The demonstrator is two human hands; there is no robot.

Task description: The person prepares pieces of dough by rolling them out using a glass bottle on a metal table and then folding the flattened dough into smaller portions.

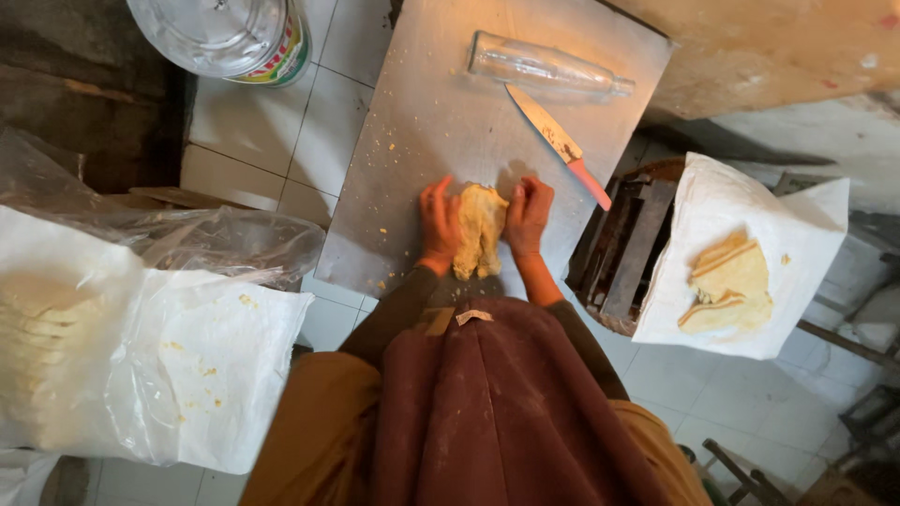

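A lump of pale yellow dough (479, 231) lies on a flat metal board (422, 131) near its front edge. My left hand (438, 225) presses against the dough's left side and my right hand (528, 215) against its right side, fingers curled round it. Both hands squeeze the lump between them. Crumbs of dough are scattered over the board.
A clear glass bottle (548, 67) lies on its side at the board's far end, with a pink-handled knife (561, 145) just below it. Flattened dough pieces (729, 284) rest on white paper at the right. Plastic bags (141, 347) sit at the left, a clear container (225, 37) at top left.
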